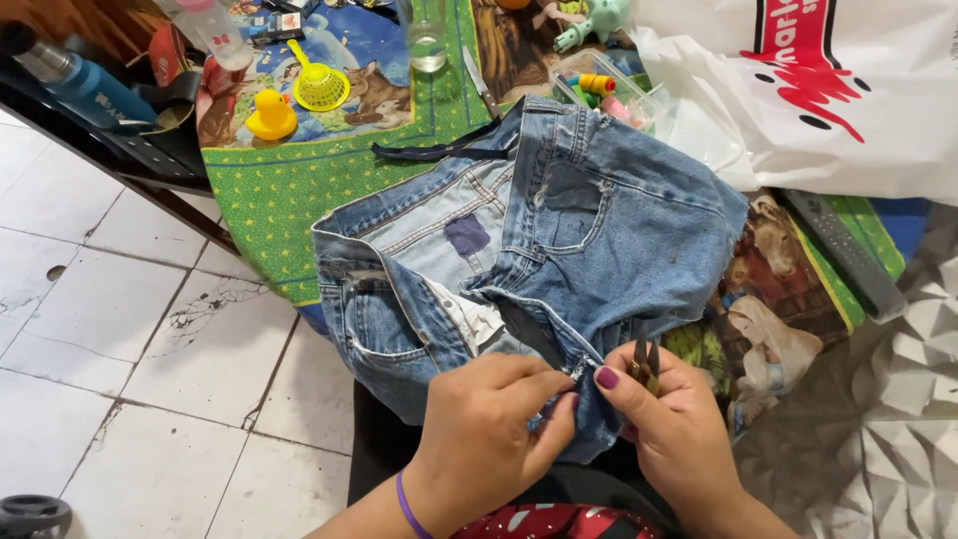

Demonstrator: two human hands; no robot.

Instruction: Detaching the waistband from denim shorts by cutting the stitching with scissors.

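Two hands meet at the near edge of the faded blue denim jeans (559,250) spread on the green patterned tablecloth (279,190). Left hand (489,424) pinches the fabric's edge, hiding it; right hand (674,424) grips small dark snips (646,361), mostly concealed.

Probably home: toy-strewn tablecloth (289,190)

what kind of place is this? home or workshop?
Most likely a home, not a workshop: a table with a printed animal tablecloth, a rubber duck and other toys on it, cracked white floor tiles, and jeans being hand-mended.
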